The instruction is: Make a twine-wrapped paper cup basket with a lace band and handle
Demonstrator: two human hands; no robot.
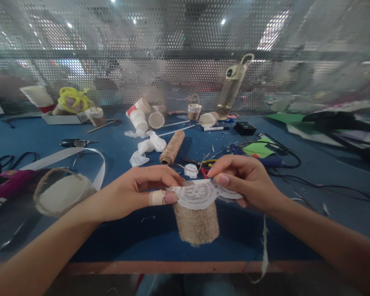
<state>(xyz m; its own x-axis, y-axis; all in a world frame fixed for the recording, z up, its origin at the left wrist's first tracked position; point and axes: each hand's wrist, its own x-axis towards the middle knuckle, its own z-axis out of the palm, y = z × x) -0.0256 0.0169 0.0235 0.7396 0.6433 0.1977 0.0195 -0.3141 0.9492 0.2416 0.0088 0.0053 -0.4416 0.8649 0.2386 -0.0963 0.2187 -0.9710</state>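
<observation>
A small cup wrapped in jute twine [197, 224] is held up in front of me, above the blue table near its front edge. White lace trim [197, 195] lies over the upper part of its side, along the rim. My left hand [148, 189], with a bandage on the thumb, pinches the cup's rim and the lace end at the left. At the right, my right hand [243, 181] grips the lace between thumb and fingers beside the rim. A thin pale strip [264, 246] dangles below my right hand.
A twine roll [172, 148] lies behind the cup, beside crumpled white lace [148, 146]. To the left are a handled basket [64, 191] and a purple glue gun [12, 187]. Paper cups [138, 113], a bottle [232, 88] and black cables [327, 183] lie farther out.
</observation>
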